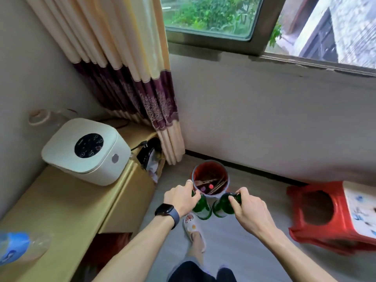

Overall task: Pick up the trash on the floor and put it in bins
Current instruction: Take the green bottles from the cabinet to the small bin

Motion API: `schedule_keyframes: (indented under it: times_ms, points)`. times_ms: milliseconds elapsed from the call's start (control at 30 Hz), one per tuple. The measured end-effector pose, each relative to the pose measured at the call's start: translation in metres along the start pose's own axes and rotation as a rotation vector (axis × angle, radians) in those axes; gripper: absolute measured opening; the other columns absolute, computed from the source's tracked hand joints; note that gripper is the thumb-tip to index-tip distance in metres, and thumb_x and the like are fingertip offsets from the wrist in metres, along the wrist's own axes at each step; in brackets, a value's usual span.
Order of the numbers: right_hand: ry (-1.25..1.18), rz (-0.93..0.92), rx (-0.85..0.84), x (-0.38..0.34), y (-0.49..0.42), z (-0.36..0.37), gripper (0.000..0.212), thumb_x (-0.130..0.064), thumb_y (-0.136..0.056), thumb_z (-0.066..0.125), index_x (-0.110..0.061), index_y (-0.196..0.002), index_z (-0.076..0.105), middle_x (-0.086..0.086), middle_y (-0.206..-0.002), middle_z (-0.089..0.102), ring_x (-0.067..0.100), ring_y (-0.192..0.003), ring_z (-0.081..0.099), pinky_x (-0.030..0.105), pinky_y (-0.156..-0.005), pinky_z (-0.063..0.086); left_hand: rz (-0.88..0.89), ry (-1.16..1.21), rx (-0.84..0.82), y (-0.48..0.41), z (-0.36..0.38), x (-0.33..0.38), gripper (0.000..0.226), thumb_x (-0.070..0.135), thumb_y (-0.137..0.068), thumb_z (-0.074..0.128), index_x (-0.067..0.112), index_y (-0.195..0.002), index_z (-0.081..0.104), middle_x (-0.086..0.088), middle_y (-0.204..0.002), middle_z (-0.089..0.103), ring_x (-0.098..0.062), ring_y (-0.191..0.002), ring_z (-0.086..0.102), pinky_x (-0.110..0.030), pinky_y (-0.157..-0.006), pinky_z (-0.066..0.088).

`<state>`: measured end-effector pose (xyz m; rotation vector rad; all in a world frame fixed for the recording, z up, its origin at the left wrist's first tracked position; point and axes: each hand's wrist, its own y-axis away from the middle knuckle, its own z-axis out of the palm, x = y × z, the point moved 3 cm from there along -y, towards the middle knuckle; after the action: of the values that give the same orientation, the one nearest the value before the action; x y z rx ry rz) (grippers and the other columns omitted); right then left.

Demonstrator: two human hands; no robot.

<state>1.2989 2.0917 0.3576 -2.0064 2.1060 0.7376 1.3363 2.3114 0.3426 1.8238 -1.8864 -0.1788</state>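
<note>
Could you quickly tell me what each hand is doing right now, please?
Left hand: holds the left green bottle by its neck.
Right hand: holds the right green bottle by its neck.

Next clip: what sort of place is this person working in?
Most likely a room in a home: a curtain beside a window, a white countertop appliance on a yellow cabinet, and a red plastic stool near a small trash bin on the floor.

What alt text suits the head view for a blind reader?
Seen from above, the left hand grips the left green bottle by its neck and the right hand the right green bottle, near a red bin of sticks. A white cooker sits left, a red stool right.
</note>
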Motion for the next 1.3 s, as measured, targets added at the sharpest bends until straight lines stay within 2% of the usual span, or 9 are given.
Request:
schedule_keyframes:
  times_ms: [167,333,467,567,867,1033,1133,1167,1300]
  points:
    - [-0.017,0.106,-0.025,0.032,-0.071,0.004,0.024,-0.047,-0.099,0.042,-0.023,-0.096,0.040,0.002,-0.084,0.068,0.032,-0.079,0.062,0.041,-0.066,0.046,0.020,0.007,-0.096,-0.086,0.021,0.022,0.034,0.052,-0.097,0.035,0.020,-0.107,0.038,-0.011,-0.106,0.067,-0.036,-0.097,0.062,-0.039,-0.074,0.044]
    - [-0.035,0.193,-0.107,0.040,-0.128,0.020,0.021,-0.046,-0.100,0.039,-0.024,-0.098,0.038,0.000,-0.079,0.064,0.029,-0.072,0.060,0.041,-0.064,0.049,-0.009,0.002,-0.161,-0.151,0.043,0.027,0.045,0.050,-0.098,0.031,0.018,-0.130,0.035,-0.010,-0.109,0.067,-0.036,-0.098,0.063,-0.039,-0.076,0.045]
    - [-0.026,0.206,-0.156,0.054,-0.186,0.040,0.021,-0.043,-0.101,0.039,-0.022,-0.099,0.037,0.000,-0.074,0.061,0.031,-0.072,0.060,0.040,-0.061,0.046,-0.090,0.045,-0.160,-0.205,0.057,0.026,0.047,0.049,-0.100,0.030,0.017,-0.135,0.031,-0.010,-0.113,0.067,-0.036,-0.099,0.063,-0.039,-0.077,0.046]
    - [-0.043,0.238,-0.213,0.069,-0.225,0.062,0.024,-0.044,-0.100,0.038,-0.020,-0.099,0.039,0.002,-0.076,0.063,0.030,-0.070,0.060,0.042,-0.063,0.051,-0.168,0.081,-0.163,-0.239,0.083,0.020,0.046,0.049,-0.100,0.030,0.018,-0.134,0.032,-0.008,-0.114,0.066,-0.035,-0.097,0.063,-0.040,-0.078,0.048]
    - [0.045,0.112,-0.380,0.128,-0.333,0.174,0.022,-0.040,-0.102,0.037,-0.018,-0.105,0.037,0.004,-0.083,0.061,0.033,-0.076,0.059,0.045,-0.069,0.052,-0.372,0.133,-0.149,-0.328,0.198,0.006,0.048,0.045,-0.102,0.030,0.025,-0.145,0.036,-0.006,-0.132,0.049,-0.037,-0.102,0.063,-0.042,-0.081,0.050]
    - [0.053,0.072,-0.441,0.151,-0.365,0.226,0.023,-0.038,-0.102,0.038,-0.016,-0.108,0.035,0.007,-0.087,0.059,0.038,-0.081,0.058,0.045,-0.071,0.050,-0.363,0.018,-0.129,-0.350,0.241,0.000,0.046,0.044,-0.103,0.032,0.019,-0.141,0.041,-0.006,-0.126,0.052,-0.037,-0.090,0.066,-0.037,-0.064,0.041]
    - [0.062,0.043,-0.440,0.159,-0.379,0.260,0.023,-0.036,-0.102,0.039,-0.014,-0.110,0.037,0.011,-0.091,0.062,0.038,-0.080,0.057,0.042,-0.067,0.046,-0.328,-0.059,-0.132,-0.366,0.265,-0.012,0.043,0.044,-0.099,0.046,0.017,-0.130,0.057,-0.005,-0.110,0.060,-0.033,-0.066,0.068,-0.032,-0.051,0.034]
    - [0.063,0.026,-0.441,0.162,-0.384,0.274,0.024,-0.035,-0.102,0.040,-0.014,-0.113,0.038,0.011,-0.094,0.062,0.039,-0.081,0.058,0.042,-0.067,0.045,-0.307,-0.080,-0.134,-0.372,0.275,-0.016,0.044,0.044,-0.099,0.046,0.017,-0.132,0.056,-0.005,-0.110,0.059,-0.033,-0.066,0.068,-0.031,-0.050,0.033]
    - [0.085,-0.024,-0.441,0.169,-0.398,0.324,0.026,-0.033,-0.101,0.042,-0.013,-0.117,0.037,0.015,-0.098,0.062,0.043,-0.083,0.061,0.046,-0.072,0.049,-0.265,-0.084,-0.174,-0.390,0.310,-0.032,0.049,0.041,-0.106,0.027,0.016,-0.148,0.031,-0.008,-0.133,0.045,-0.037,-0.092,0.067,-0.036,-0.062,0.036]
